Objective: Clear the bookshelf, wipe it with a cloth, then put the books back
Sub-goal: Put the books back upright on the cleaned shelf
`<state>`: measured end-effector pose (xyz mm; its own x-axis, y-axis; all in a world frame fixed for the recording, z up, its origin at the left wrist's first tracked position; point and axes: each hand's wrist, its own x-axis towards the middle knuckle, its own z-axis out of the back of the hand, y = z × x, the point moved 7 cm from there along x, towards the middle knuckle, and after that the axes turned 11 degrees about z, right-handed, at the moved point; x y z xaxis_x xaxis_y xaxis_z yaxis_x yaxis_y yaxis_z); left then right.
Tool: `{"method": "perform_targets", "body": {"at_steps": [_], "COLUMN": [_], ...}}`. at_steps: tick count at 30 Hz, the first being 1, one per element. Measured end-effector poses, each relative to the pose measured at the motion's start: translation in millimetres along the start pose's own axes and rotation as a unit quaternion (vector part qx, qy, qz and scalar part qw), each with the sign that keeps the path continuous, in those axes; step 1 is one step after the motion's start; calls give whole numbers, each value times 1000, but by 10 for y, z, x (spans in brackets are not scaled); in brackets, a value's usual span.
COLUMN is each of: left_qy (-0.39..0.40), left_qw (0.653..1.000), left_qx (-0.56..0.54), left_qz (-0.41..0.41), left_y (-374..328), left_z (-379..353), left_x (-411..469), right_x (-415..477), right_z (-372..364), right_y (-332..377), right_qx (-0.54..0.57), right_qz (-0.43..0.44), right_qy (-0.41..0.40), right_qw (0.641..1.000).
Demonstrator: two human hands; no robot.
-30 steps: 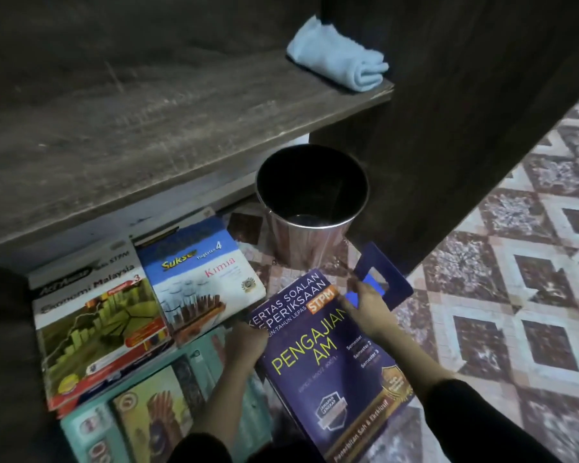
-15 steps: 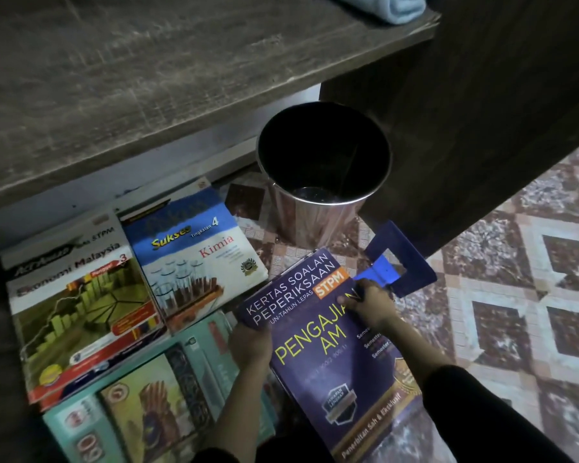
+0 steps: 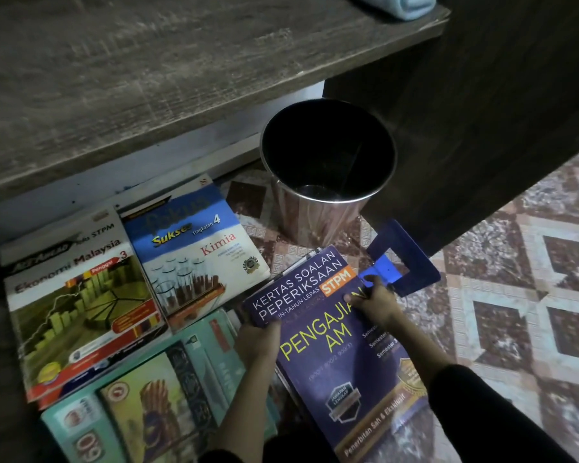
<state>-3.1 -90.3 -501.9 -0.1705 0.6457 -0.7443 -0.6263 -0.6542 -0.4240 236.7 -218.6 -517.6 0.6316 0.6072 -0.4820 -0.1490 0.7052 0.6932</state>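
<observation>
One purple book (image 3: 341,372) — in left hand (image 3: 258,342), right hand (image 3: 375,302)

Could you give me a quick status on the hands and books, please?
Left hand, right hand both grip purple book. Cloth on shelf corner. Metal bin just beyond the book.

The floor (image 3: 515,295) is tiled in a repeating pattern of maroon and pale diamonds and squares, speckled like stone. A grey-brown wood-grain shelf board (image 3: 147,78) spans the top, meeting a dark upright side panel (image 3: 498,111) at its right end. Beneath the board runs a pale wall (image 3: 214,142). A shiny metal bin (image 3: 315,215) stands on the floor beside the panel. The light is dim.
</observation>
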Motion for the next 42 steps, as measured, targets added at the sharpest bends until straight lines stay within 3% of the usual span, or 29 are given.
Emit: {"method": "perform_targets", "body": {"at_steps": [4, 11, 20, 28, 35, 42], "left_qy": [30, 34, -22, -9, 30, -9], "left_qw": [998, 998, 999, 1000, 998, 998], "left_qx": [-21, -43, 32, -16, -31, -25], "left_qz": [45, 14, 5, -17, -47, -58], "left_y": [78, 77, 122, 136, 35, 34], "left_z": [-10, -103, -171, -295, -296, -234], "left_x": [97, 74, 106, 122, -33, -22], "right_x": [63, 46, 106, 85, 8, -13], "right_z": [-7, 4, 21, 56, 134, 44], "right_y": [-55, -38, -91, -125, -140, -133], "right_qx": [-5, 53, 43, 101, 135, 168], "right_qz": [-9, -18, -38, -35, -53, -66], "right_qy": [21, 16, 23, 14, 59, 84], "right_qw": [1000, 998, 998, 994, 988, 980]}}
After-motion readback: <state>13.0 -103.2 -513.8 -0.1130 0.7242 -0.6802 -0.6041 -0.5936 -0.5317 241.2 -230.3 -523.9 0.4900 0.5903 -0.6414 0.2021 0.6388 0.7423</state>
